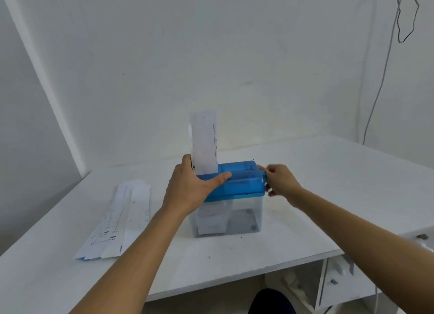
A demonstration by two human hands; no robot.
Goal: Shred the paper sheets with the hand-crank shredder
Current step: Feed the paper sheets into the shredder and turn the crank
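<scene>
The hand-crank shredder stands mid-table: a blue top (242, 181) on a clear bin (244, 216) that holds white shredded paper at its left side. A narrow printed paper strip (204, 142) stands upright in the slot at the top's left end. My left hand (192, 187) clamps the left end of the blue top, thumb across the front, fingers behind beside the strip. My right hand (279, 179) pinches the blue crank handle (264, 175) at the shredder's right side; most of the crank is hidden by the fingers.
A fanned stack of long printed paper strips (117, 222) lies on the white table (328, 184) to the left of the shredder. A cable (385, 74) hangs down the wall at the right. White drawers (338, 280) sit under the table's right end.
</scene>
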